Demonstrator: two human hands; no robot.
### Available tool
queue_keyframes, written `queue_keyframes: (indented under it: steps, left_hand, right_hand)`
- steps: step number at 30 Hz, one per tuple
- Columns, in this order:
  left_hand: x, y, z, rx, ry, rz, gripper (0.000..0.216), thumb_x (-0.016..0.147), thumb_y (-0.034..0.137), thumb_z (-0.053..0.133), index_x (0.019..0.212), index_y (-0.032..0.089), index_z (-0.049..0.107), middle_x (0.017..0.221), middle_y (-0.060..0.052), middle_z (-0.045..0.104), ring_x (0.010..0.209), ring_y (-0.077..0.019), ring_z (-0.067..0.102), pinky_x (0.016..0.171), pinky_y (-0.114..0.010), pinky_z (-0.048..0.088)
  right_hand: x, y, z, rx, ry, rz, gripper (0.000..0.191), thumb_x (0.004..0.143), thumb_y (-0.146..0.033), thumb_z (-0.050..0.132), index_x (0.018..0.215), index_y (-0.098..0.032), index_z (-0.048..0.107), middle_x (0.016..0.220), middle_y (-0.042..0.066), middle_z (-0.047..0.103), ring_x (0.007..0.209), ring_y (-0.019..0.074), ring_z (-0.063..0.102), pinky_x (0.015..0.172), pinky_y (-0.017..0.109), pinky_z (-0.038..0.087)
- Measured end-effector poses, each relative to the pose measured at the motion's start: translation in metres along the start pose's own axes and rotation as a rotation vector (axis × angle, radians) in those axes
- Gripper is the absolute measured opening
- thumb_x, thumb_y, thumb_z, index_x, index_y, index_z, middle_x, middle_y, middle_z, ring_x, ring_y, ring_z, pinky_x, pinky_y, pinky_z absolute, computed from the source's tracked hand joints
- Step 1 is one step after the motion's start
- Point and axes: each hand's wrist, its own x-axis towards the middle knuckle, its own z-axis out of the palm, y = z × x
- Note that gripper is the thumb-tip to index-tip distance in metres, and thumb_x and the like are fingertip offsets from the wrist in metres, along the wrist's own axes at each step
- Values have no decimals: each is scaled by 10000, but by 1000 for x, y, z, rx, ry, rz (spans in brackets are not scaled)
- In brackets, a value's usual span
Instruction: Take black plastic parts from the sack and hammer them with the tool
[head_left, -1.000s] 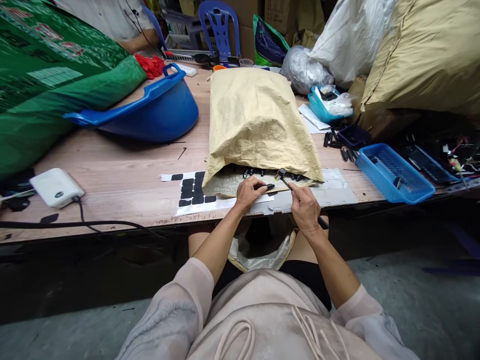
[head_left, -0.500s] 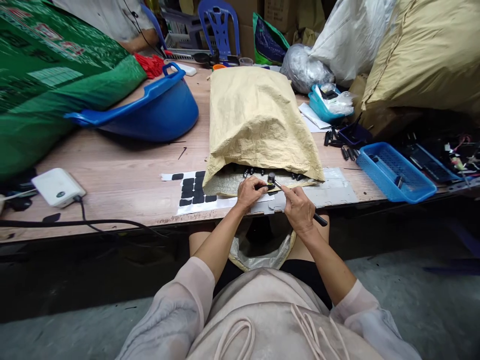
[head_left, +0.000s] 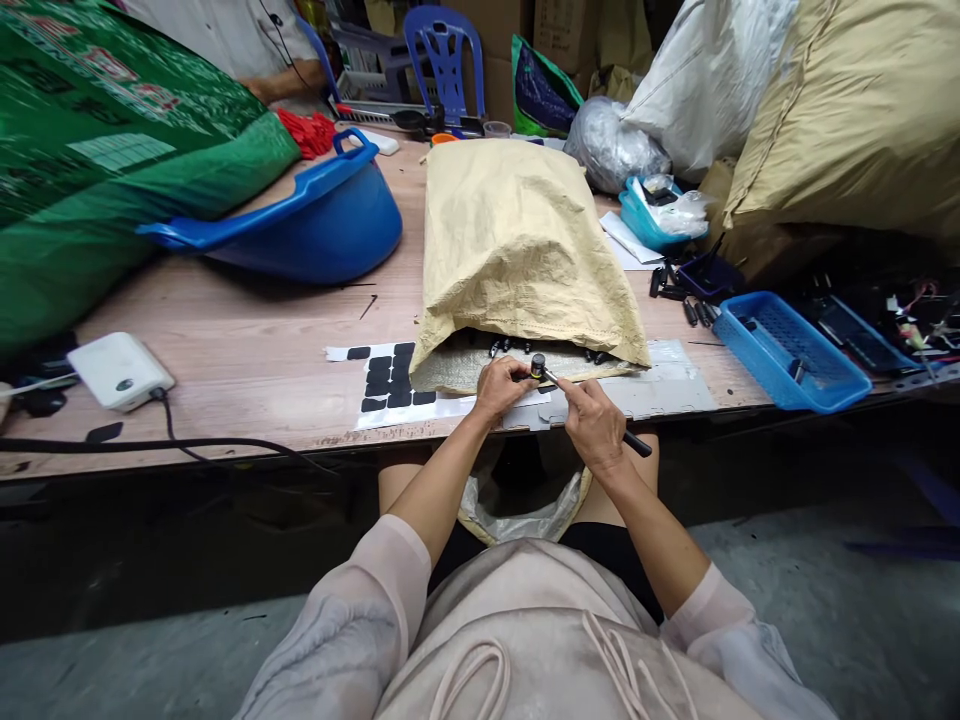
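My left hand (head_left: 501,387) is closed on a small black part pressed against the table edge, just in front of the open mouth of a tan woven sack (head_left: 517,240). My right hand (head_left: 594,422) grips a small hammer (head_left: 541,368) by its black handle. The hammer's head sits right on the part at my left fingertips. Several more small black parts lie in the sack's mouth. A white sheet with black pads (head_left: 390,385) lies left of my left hand.
A blue basin (head_left: 315,215) leans on a green sack (head_left: 97,170) at the back left. A white box (head_left: 120,370) with a cable sits far left. A blue mesh tray (head_left: 787,350) stands at right, with big bags behind it. Another person's arm shows at the back. An open bag rests in my lap.
The hammer in my right hand has come down and to the left, from raised above the sack's mouth onto the part held by my left hand.
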Motion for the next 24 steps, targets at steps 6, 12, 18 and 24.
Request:
queue_keyframes:
  steps: [6,12,18,24]
  left_hand:
    - [1,-2,1,-16,-2,-10,117,756,217,833,868,241,808,920,-10,773,927,-204,688,896,-348,535]
    - [1,-3,1,14,-4,14,88,778,237,824,865,249,816,901,-11,767,903,-202,681,871,-346,533]
    - [-3,-3,1,16,42,15,100,875,274,749,916,266,840,912,-19,731,922,-199,666,859,-333,527]
    - [-5,0,2,82,26,31,168,917,282,681,964,272,842,915,-30,711,939,-208,662,880,-340,529]
  right_hand:
    - [5,2,-10,27,120,38,425,1042,-165,478,1338,-311,745,1009,50,681,889,156,618,680,232,387]
    - [0,6,-5,39,22,68,410,1007,-151,522,1280,-320,777,955,41,690,819,159,608,645,240,381]
    - [2,20,-9,164,108,171,398,1023,-210,498,1303,-311,762,1065,46,728,955,184,658,748,243,461]
    - [-2,42,1,252,115,276,380,992,-230,507,1247,-273,785,1102,55,753,984,197,673,813,266,499]
